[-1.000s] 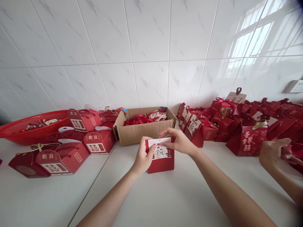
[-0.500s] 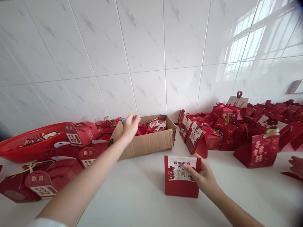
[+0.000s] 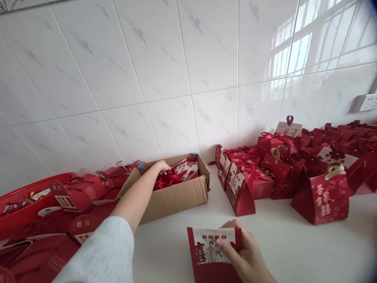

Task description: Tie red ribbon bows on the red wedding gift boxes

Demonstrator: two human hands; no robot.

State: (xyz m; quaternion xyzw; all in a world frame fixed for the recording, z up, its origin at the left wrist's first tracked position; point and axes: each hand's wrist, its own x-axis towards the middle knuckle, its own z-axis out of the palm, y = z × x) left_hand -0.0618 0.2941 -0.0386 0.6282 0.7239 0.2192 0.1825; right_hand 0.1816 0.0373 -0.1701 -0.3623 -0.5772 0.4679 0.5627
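My right hand (image 3: 243, 247) grips a red gift box (image 3: 203, 271) by its top edge, thumb across the front. The box has a pale printed panel with a cartoon couple and red characters; its lower part is cut off by the picture's edge. Farther back, my left hand (image 3: 163, 166) reaches down into an open cardboard box (image 3: 176, 197). Red ribbons (image 3: 165, 181) and printed card pieces (image 3: 185, 169) lie in that box around the hand. The left fingertips are hidden among them, so their grip does not show.
Red gift boxes with handles (image 3: 78, 192) are stacked at left, beside a red plastic basket (image 3: 22, 192). Many finished-looking red boxes (image 3: 321, 198) crowd the right side along the tiled wall (image 3: 212, 47). A wall socket (image 3: 368, 103) is at far right.
My left hand has gone from above the cardboard box's left side down into it. My right hand, still holding the gift box, sits lower in view. The view has shifted; another person's hand at right is gone.
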